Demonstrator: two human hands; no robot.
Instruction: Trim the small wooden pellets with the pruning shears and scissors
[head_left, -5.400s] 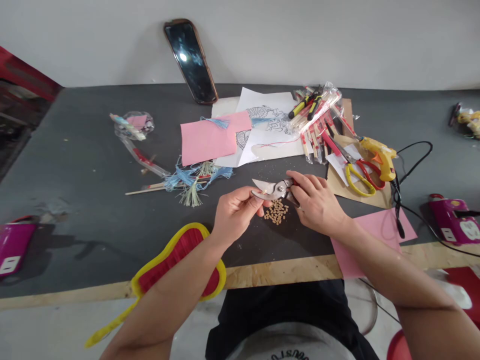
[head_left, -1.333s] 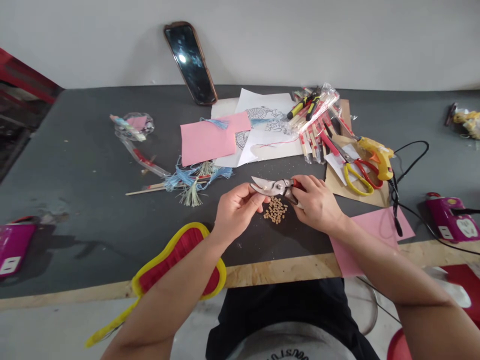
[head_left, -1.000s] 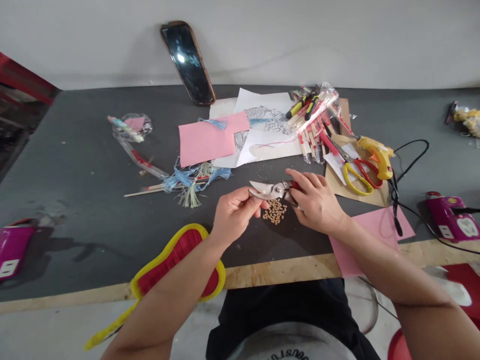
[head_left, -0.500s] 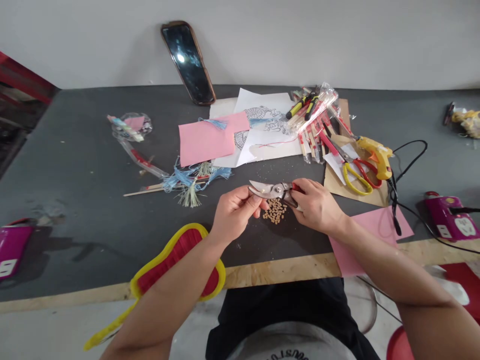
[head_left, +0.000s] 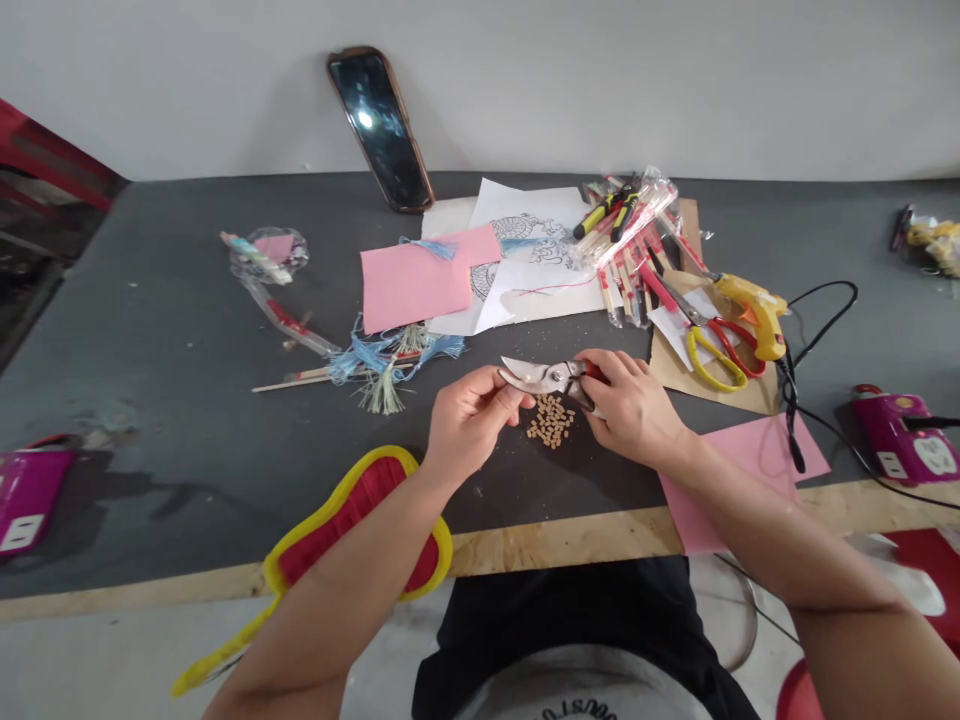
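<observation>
Pruning shears (head_left: 544, 378) held above the dark tabletop (head_left: 187, 330). Left hand (head_left: 472, 425): fingers closed on the steel blades. Right hand (head_left: 634, 410): fingers clamped around the red handles. A small heap of tan granules (head_left: 551, 421) lies just below and between both hands' fingers, not touching them.

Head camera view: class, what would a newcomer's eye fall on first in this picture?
At front centre, the left hand and right hand hold open metal pruning shears above a small heap of tan granules on the dark tabletop. To the right, a yellow hot glue gun stands out; further back, left of centre, lies a pink paper sheet.
</observation>
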